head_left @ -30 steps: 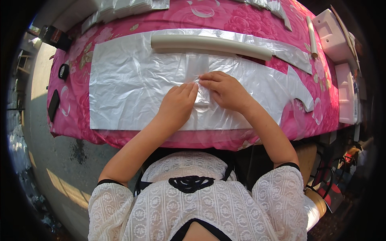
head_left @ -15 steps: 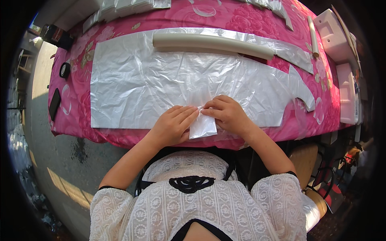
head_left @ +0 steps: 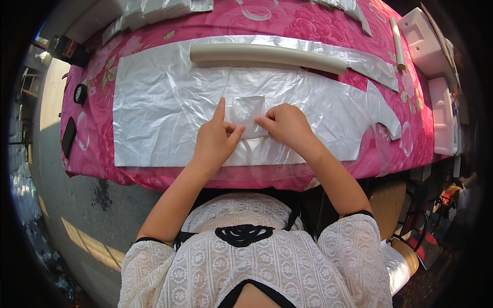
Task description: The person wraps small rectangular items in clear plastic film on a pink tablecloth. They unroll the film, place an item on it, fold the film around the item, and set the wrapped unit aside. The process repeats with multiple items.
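A large white plastic bag [head_left: 159, 113] with cut-out handles at its right end is spread flat before me, its surface creased. On its middle lies a small folded plastic bag [head_left: 249, 107], a thin, whitish rectangle. My left hand [head_left: 215, 139] rests at the left of this small piece; the index finger points away from me, the thumb is apart, and nothing is held. From the right, my right hand [head_left: 288, 127] pinches the small piece's edge between thumb and forefinger. Across the far part of the big bag lies a long beige tube [head_left: 267, 55].
Pink flowered cloth [head_left: 200, 177] covers the table. Along its left edge are a phone [head_left: 68, 137], a roll of black tape [head_left: 80, 93] and a dark jar [head_left: 69, 50]. Folded white bags [head_left: 159, 14] lie at the back. White foam boxes [head_left: 442, 115] and a thinner tube [head_left: 397, 43] are at the right.
The small folded piece has moved away from the big bag's near edge onto its middle. My left hand has let go and stretched out its index finger; both hands have moved farther from me.
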`<state>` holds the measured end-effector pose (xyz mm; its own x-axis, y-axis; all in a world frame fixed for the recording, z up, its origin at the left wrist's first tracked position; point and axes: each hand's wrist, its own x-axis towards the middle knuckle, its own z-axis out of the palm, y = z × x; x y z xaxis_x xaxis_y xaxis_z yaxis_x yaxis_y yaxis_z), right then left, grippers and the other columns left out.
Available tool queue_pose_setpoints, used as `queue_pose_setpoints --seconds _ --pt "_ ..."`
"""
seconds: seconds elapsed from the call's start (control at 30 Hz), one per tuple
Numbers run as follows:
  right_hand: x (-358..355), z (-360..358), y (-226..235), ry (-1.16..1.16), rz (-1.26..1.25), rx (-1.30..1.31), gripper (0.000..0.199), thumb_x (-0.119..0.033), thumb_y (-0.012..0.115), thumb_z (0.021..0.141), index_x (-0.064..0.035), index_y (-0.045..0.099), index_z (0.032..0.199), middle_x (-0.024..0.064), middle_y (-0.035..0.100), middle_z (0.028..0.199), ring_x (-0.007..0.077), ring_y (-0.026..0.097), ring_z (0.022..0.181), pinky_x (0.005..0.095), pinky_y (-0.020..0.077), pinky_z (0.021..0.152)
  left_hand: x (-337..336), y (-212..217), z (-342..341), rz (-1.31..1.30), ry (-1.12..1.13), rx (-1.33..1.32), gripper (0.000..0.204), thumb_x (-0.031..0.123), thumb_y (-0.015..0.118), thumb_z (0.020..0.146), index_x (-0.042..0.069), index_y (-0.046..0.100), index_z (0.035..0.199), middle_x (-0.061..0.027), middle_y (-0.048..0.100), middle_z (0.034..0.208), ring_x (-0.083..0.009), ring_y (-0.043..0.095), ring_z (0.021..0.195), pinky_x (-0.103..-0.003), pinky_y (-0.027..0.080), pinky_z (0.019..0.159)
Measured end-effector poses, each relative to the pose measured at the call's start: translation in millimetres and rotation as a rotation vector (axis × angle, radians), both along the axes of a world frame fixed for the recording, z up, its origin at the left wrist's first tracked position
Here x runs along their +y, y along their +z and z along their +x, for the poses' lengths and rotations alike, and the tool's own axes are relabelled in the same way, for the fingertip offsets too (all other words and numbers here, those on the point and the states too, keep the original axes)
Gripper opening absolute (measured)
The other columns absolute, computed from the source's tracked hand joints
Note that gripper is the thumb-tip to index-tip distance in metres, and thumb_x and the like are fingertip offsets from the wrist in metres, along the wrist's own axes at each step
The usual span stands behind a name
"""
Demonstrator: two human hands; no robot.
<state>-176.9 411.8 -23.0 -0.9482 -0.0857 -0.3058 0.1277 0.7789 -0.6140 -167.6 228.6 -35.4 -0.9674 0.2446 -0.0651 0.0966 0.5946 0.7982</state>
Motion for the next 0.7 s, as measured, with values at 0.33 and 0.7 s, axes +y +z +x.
queue_pose_setpoints --seconds 0.33,0.7 --pt "-5.7 -11.9 13.8 0.026 0.059 -0.186 0.032 -0.033 0.060 0.077 -0.0054 0.066 0.062 0.0083 0.058 0.052 0.0230 0.059 0.052 0.0356 0.0463 0.053 13.9 8.7 7.0 -0.418 -0.197 0.539 0.072 0.031 0.063 0.077 -0.002 0.033 0.134 -0.0189 0.039 0.134 -0.0302 0.042 0.119 -0.041 0.038 0.093" --pt "-6.1 6.3 15.4 0.014 0.264 -0.073 0.026 -0.033 0.069 0.064 -0.0076 0.065 0.061 0.0075 0.059 0.055 0.0239 0.059 0.055 0.0334 0.0455 0.053 21.9 -30.7 9.8 -0.459 -0.315 0.362 0.106 0.063 0.055 0.071 -0.003 0.009 0.140 -0.0191 0.010 0.147 -0.0284 0.008 0.138 -0.044 0.006 0.111"
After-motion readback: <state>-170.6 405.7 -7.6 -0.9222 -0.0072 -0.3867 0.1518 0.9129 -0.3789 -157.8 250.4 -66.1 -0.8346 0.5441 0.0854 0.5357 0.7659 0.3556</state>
